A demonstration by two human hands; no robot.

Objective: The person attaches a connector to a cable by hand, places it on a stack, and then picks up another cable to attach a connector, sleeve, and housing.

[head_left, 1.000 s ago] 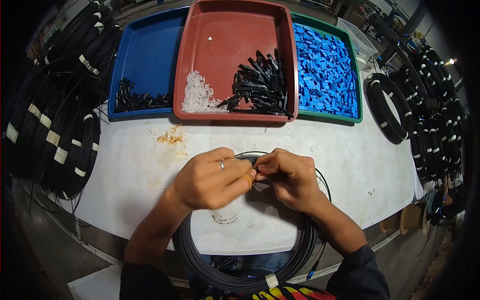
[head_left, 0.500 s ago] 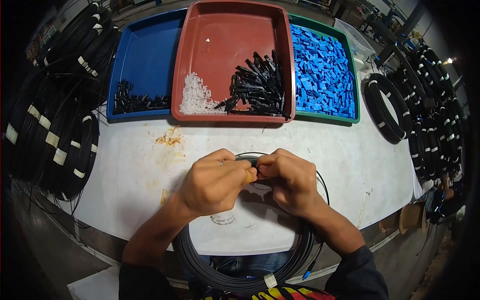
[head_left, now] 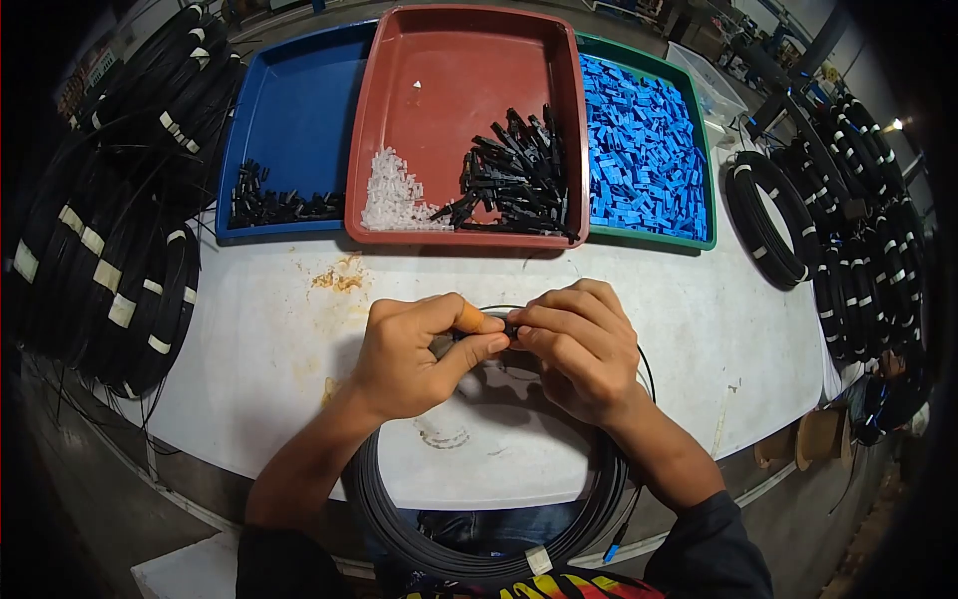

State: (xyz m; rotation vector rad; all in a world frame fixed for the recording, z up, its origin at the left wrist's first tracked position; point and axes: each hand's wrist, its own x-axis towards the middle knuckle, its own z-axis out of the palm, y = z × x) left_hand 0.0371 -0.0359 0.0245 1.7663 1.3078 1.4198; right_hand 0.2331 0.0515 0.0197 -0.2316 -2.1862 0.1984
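My left hand (head_left: pixel 414 354), with orange tape round its index finger, pinches a small black part (head_left: pixel 511 328) between thumb and index finger. From the other side, the fingertips of my right hand (head_left: pixel 584 349) close on the same part; most of it is hidden by the fingers. Below both hands lies a coil of black cable (head_left: pixel 384 514), partly on the table and hanging over its near edge, bound with a white band (head_left: pixel 539 560). A blue connector (head_left: pixel 612 551) tips a loose cable end at the coil's right.
At the table's (head_left: pixel 269 399) back stand a blue tray (head_left: pixel 299 90) of black pieces, a red tray (head_left: pixel 459 60) of clear and black pieces, and a green tray (head_left: pixel 711 190) of blue pieces. Cable coils stack up at left (head_left: pixel 90 290) and right (head_left: pixel 773 220).
My left hand has turned, so its thumb and index finger now stretch out toward the right hand. The right hand's fingers have shifted and straightened a little. The coil stays in place.
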